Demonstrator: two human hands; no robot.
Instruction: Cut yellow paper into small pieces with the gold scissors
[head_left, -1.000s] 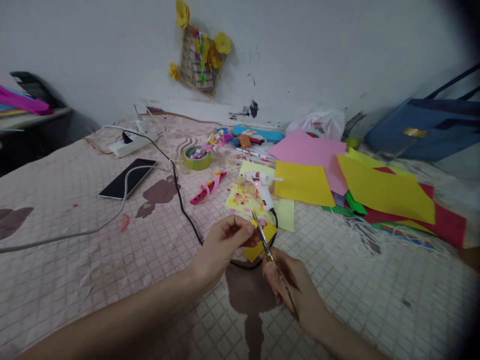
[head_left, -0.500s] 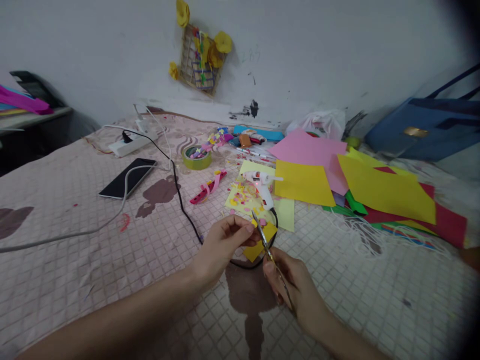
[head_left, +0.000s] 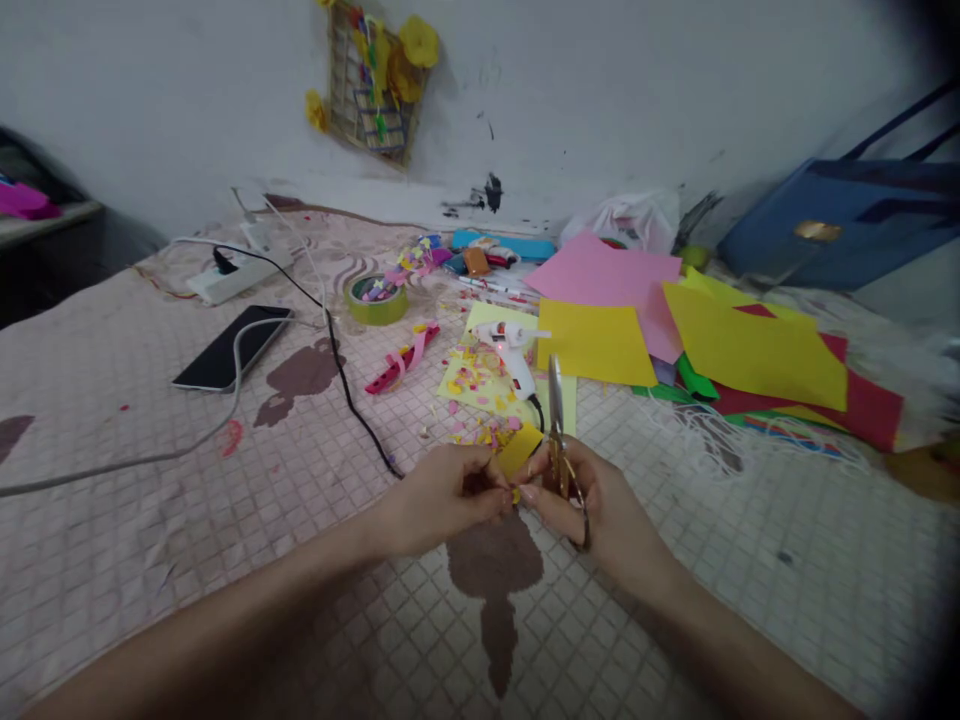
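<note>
Pinched between the fingertips of both hands is a tiny yellow paper piece [head_left: 515, 495]. My left hand [head_left: 450, 498] closes on it from the left. My right hand [head_left: 592, 500] touches it with thumb and finger, while a pair of scissors [head_left: 556, 410] with gold handles stays in its grip, blades pointing up and away. Just beyond the fingers lies a yellow paper square [head_left: 520, 450], partly covered by them. A white glue gun [head_left: 514, 355] rests on a pale yellow sheet [head_left: 559, 395] strewn with small pink and yellow scraps.
Coloured sheets [head_left: 757, 345] and tangled white string [head_left: 705, 440] lie to the right. On the left are a phone [head_left: 234, 348], a power strip [head_left: 236, 275] and a black cable [head_left: 346, 385]. A tape roll [head_left: 376, 303] and a blue bag [head_left: 840, 225] sit farther back.
The scissors have swung from pointing left across the fingers to pointing up, away from the paper. My right fingers have come up against the left fingertips at the yellow piece.
</note>
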